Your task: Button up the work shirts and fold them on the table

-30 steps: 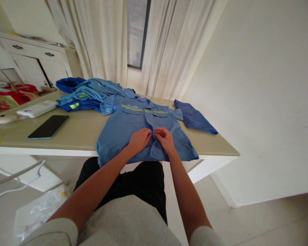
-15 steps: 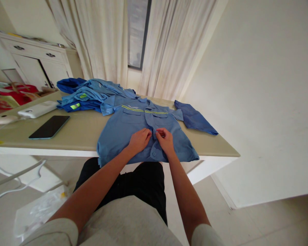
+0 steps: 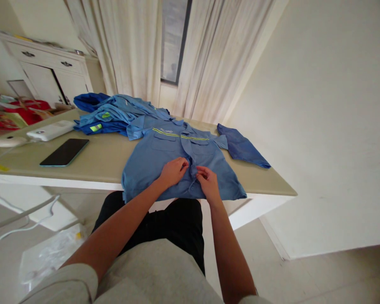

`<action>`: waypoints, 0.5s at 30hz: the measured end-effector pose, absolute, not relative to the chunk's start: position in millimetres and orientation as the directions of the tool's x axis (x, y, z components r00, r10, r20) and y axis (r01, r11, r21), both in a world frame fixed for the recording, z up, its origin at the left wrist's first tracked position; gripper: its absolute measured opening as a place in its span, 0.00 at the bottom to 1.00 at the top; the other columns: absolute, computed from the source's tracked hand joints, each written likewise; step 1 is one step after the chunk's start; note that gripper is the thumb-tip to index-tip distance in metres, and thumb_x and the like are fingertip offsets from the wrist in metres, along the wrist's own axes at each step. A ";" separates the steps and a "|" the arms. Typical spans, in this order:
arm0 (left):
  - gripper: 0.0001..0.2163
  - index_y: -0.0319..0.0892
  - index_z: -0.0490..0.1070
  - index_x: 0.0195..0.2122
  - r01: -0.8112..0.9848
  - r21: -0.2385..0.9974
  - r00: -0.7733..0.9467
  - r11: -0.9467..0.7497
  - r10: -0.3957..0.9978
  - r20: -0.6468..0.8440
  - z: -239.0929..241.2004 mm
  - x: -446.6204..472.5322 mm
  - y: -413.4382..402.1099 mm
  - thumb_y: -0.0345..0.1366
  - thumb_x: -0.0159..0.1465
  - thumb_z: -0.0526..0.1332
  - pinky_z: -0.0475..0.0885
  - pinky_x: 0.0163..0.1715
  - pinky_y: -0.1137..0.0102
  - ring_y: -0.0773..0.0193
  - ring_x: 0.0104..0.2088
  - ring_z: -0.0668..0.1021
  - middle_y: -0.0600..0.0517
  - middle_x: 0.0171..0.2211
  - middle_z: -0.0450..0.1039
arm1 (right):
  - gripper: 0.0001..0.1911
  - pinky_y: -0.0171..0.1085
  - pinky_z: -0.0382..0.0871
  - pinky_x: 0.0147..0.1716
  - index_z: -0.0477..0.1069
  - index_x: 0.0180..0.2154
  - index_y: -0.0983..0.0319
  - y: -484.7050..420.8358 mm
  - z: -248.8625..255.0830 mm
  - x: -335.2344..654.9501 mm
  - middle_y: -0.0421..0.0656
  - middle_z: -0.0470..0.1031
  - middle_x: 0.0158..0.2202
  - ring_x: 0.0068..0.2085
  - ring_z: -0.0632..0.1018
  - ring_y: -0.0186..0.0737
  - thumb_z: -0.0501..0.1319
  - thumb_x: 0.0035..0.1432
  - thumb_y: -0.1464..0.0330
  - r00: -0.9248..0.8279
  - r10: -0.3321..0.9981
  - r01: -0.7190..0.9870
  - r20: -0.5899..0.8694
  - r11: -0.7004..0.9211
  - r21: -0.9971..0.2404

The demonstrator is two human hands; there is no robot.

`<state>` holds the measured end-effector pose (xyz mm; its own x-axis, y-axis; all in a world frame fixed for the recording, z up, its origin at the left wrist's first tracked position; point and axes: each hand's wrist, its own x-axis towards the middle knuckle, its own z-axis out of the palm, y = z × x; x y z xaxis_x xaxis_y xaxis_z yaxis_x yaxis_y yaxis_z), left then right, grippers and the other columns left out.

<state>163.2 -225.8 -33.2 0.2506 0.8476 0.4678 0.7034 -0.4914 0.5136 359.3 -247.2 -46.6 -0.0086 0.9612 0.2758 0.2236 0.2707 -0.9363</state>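
Observation:
A blue short-sleeved work shirt (image 3: 158, 158) lies front up on the table, its collar pointing away from me and its hem at the near edge. A yellow stripe and pale lettering cross its chest. Both my hands are at the front placket, below the chest pockets. My left hand (image 3: 175, 172) pinches the placket's left side. With closed fingers, my right hand (image 3: 208, 182) grips the other edge, which is bunched and lifted a little. Any button between the fingertips is too small to make out.
A pile of blue shirts (image 3: 114, 112) sits at the back left of the table (image 3: 104, 169). A folded blue garment (image 3: 242, 145) lies at the right. Leftward are a phone (image 3: 65, 153), a white device (image 3: 52, 131) and a cable. A wall (image 3: 329, 126) stands right.
My right hand has shifted slightly down and right along the placket, bunching its edge. My left hand stays nearly in place. The view has shifted slightly.

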 end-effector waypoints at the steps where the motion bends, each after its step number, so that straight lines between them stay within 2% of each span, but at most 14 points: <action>1: 0.06 0.45 0.74 0.43 0.701 0.515 0.250 -0.493 0.847 0.470 -33.3 163.0 -225.6 0.35 0.70 0.58 0.73 0.45 0.64 0.58 0.42 0.79 0.50 0.42 0.79 | 0.19 0.39 0.75 0.39 0.79 0.46 0.61 -246.6 -45.9 360.2 0.44 0.82 0.35 0.36 0.81 0.42 0.65 0.52 0.63 -0.014 0.965 0.198 0.262 0.259 -0.945; 8: 0.06 0.45 0.74 0.42 0.684 0.511 0.279 -0.520 0.834 0.476 -31.8 162.3 -226.6 0.35 0.71 0.57 0.73 0.45 0.64 0.58 0.42 0.79 0.50 0.41 0.78 | 0.20 0.40 0.75 0.41 0.80 0.44 0.62 -249.6 -40.7 358.4 0.43 0.82 0.34 0.36 0.81 0.42 0.73 0.49 0.60 0.003 0.980 0.112 0.198 0.196 -0.974; 15: 0.07 0.46 0.74 0.43 0.697 0.508 0.262 -0.506 0.839 0.477 -28.2 162.9 -229.6 0.36 0.71 0.56 0.73 0.44 0.64 0.58 0.42 0.79 0.49 0.43 0.77 | 0.16 0.41 0.76 0.42 0.80 0.42 0.60 -247.2 -40.9 360.4 0.44 0.83 0.36 0.37 0.81 0.43 0.70 0.52 0.60 0.022 0.971 0.101 0.236 0.233 -0.967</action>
<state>162.9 -229.6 -28.2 0.2621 0.8390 0.4769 0.6969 -0.5064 0.5079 360.4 -247.2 -40.9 0.0222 0.9715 0.2362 0.1005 0.2329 -0.9673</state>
